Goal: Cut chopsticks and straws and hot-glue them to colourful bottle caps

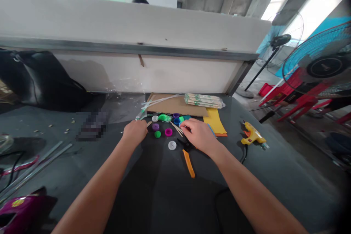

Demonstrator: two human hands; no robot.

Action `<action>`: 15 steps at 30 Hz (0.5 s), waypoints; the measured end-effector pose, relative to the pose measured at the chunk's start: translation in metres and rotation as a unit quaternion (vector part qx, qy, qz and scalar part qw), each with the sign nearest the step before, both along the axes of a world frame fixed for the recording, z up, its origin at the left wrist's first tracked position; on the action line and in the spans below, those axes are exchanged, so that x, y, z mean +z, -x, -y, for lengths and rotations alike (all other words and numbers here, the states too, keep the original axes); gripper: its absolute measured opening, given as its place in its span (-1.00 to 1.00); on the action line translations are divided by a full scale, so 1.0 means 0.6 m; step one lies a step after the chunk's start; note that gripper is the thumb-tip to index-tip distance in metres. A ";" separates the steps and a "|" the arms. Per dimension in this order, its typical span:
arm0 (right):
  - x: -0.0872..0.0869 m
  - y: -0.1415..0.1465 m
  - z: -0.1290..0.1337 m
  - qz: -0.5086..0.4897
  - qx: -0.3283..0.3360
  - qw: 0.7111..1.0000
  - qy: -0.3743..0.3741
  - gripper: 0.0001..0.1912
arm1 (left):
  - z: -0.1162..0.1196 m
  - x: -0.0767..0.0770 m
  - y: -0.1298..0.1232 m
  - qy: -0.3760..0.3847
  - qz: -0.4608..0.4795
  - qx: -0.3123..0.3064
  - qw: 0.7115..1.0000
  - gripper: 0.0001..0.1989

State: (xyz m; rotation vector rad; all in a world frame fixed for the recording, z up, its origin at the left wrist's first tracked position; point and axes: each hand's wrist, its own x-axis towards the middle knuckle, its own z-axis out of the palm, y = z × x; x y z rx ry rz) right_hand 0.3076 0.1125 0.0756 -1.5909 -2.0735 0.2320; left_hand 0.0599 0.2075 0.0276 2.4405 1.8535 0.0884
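Observation:
My left hand [135, 131] is closed near the loose bottle caps, its fingertips turned away from view. Pale wooden sticks [149, 124] show at its right edge; whether they are gripped is unclear. Beside it lie a purple cap [155, 127], a green cap [157, 134] and a magenta cap [168, 132]. My right hand [199, 137] has its thumb and fingers drawn together above orange-handled pliers [189, 161], partly covering them. Anything in its pinch is too small to make out. A blue cap [177, 121] and more thin sticks [177, 129] lie by those fingers.
A white cap [172, 145] sits nearer me. Behind are cardboard [175, 106], a wrapped stick bundle [204, 100] and yellow sheets [215, 121]. A yellow glue gun [252, 134] with its cord lies right. Clear glue sticks [41, 164] and a black bag [41, 80] are left.

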 end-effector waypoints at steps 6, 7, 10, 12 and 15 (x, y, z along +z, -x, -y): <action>-0.004 0.009 0.001 -0.069 0.019 0.997 0.027 -0.82 | 0.002 0.011 0.012 0.063 0.140 -0.008 0.988 -0.75; -0.006 0.014 0.001 -0.095 0.020 0.994 0.040 -0.82 | 0.008 0.015 0.004 0.093 0.222 -0.020 0.970 -0.74; -0.014 0.032 0.000 -0.221 0.019 0.970 0.099 -0.83 | 0.035 0.031 -0.038 0.180 0.478 -0.055 0.858 -0.80; -0.020 0.043 -0.002 -0.319 0.012 0.937 0.141 -0.82 | 0.055 0.041 -0.071 0.222 0.539 -0.069 0.809 -0.82; -0.027 0.048 -0.006 -0.419 -0.023 0.892 0.172 -0.81 | 0.075 0.050 -0.105 0.242 0.578 -0.077 0.775 -0.83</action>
